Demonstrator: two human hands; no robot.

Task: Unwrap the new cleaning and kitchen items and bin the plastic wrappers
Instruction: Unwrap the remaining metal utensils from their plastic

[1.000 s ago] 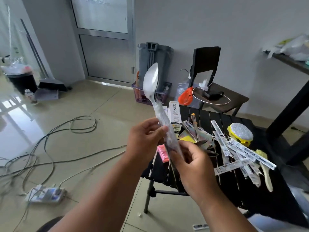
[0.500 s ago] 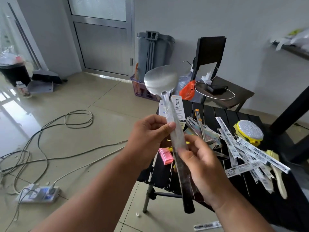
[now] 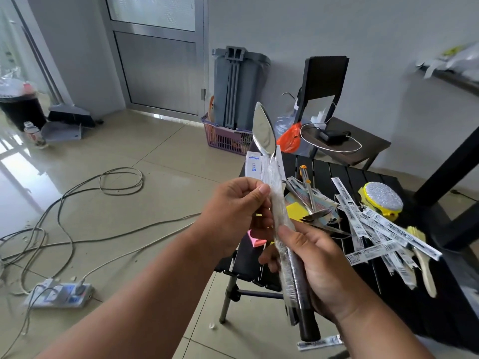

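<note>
At the centre of the frame both forearms reach in from below, holding a long steel ladle with a black handle (image 3: 269, 156) upright in its clear plastic wrapper (image 3: 281, 216). The left hand (image 3: 233, 216) pinches the wrapper at mid-shaft between thumb and curled fingers; the right hand (image 3: 318, 270) grips the wrapped handle lower down, above the black slatted folding table (image 3: 363, 286).

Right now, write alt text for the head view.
Two hands hold a long steel ladle upright in clear plastic wrap: the left hand pinches the wrap, the right hand grips the dark handle. Behind them, a black slatted table bears paper labels and a yellow scrubber.
</note>
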